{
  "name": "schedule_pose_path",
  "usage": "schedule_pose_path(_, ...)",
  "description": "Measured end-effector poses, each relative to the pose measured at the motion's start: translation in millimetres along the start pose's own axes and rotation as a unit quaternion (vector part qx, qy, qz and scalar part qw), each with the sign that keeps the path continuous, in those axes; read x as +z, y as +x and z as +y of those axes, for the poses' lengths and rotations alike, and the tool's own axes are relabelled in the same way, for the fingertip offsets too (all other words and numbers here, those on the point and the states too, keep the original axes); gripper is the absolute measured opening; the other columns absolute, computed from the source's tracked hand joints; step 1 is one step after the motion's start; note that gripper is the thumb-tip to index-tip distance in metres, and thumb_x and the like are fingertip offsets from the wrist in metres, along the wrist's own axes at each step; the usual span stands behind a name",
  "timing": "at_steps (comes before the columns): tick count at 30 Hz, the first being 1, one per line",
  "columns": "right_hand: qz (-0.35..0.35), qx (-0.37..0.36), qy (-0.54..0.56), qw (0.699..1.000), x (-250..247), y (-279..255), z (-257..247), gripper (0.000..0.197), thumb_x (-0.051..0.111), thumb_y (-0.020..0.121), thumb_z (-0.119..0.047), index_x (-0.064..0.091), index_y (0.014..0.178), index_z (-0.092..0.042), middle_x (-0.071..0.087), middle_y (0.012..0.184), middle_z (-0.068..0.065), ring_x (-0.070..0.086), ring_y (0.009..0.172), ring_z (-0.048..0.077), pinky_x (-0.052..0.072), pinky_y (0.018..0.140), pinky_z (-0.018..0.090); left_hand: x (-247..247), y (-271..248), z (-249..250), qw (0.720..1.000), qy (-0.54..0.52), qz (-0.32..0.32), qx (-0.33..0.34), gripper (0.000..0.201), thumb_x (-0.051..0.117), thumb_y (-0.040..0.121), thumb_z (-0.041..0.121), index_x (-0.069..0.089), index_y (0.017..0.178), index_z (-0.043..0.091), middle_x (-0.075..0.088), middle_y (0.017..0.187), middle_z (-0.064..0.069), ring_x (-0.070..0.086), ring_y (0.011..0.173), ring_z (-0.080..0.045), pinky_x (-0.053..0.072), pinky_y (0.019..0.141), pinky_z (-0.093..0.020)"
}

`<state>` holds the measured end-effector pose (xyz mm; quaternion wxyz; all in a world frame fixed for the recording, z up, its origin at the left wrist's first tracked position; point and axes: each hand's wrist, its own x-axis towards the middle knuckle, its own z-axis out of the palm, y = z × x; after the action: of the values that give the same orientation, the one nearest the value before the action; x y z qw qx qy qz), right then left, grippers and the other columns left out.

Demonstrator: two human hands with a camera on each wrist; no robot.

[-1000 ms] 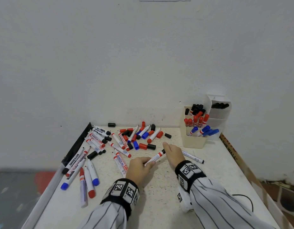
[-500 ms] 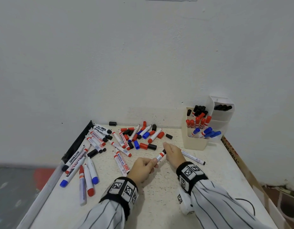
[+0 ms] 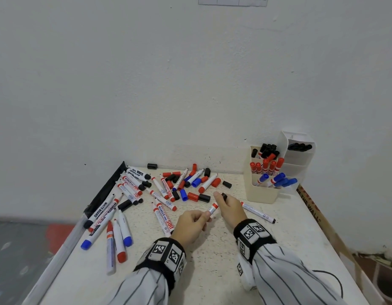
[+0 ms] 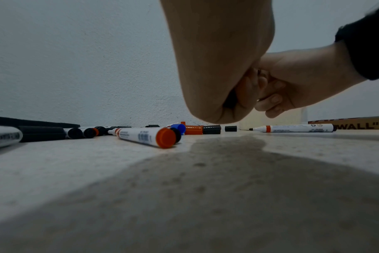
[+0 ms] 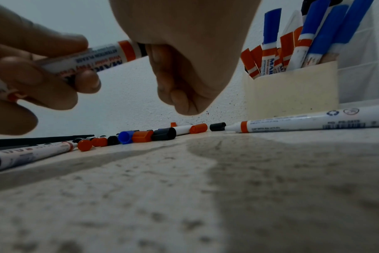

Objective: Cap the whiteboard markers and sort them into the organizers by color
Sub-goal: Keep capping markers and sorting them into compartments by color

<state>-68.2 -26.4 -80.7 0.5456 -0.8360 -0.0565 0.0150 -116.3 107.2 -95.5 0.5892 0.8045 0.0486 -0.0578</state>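
Marker (image 5: 102, 56) print legible at right wrist, hands (image 3: 191, 223) gripping overhead

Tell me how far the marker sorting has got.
Partly done. The beige organizer already holds capped black, red and blue markers. In hand: the left hand holds a marker while the right hand fits a black cap. Left: many markers and loose caps still scattered on the table.

Loose markers (image 3: 162, 190) lie left on the table (image 3: 212, 271); organizers (image 3: 263, 190) stand at its back right.
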Motion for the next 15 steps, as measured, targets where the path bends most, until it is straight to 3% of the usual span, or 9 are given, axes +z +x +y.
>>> schedule_pose_path(7, -0.005, 0.007, -0.004, 1.0, -9.8, 0.6, 4.7, 0.041, 0.047, 0.094, -0.038, 0.037, 0.059, -0.018, 0.031, 0.054, -0.003, 0.03, 0.051, 0.013, 0.027, 0.053, 0.027, 2.2, -1.5, 0.8, 0.997, -0.06, -0.047, -0.02, 0.028, 0.05, 0.094, 0.034, 0.067, 0.085, 0.014, 0.058, 0.063, 0.004, 0.041, 0.039, -0.006, 0.033, 0.039, -0.017)
schedule_pose_path(11, -0.011, 0.003, 0.031, 0.999, -19.9, -3.0, 8.4, 0.035, 0.048, 0.094, -0.036, 0.045, 0.067, -0.014, 0.044, 0.054, 0.001, 0.039, 0.048, 0.014, 0.034, 0.048, 0.025, 5.1, -3.0, 2.7, 0.996, -0.05, -0.074, -0.018, 0.021, 0.049, 0.095, 0.029, 0.066, 0.089, 0.018, 0.063, 0.07, 0.005, 0.046, 0.042, -0.007, 0.038, 0.043, -0.018)
schedule_pose_path(15, -0.008, -0.022, 0.03, 0.999, -36.4, -4.8, 6.0, 0.027, 0.053, 0.092, -0.033, 0.052, 0.074, -0.013, 0.053, 0.055, 0.003, 0.046, 0.042, 0.008, 0.041, 0.049, 0.024, 10.1, -2.5, 8.5, 0.995, -0.017, -0.103, -0.009, 0.014, 0.05, 0.095, 0.023, 0.062, 0.101, 0.021, 0.065, 0.08, 0.004, 0.054, 0.052, -0.008, 0.045, 0.05, -0.018)
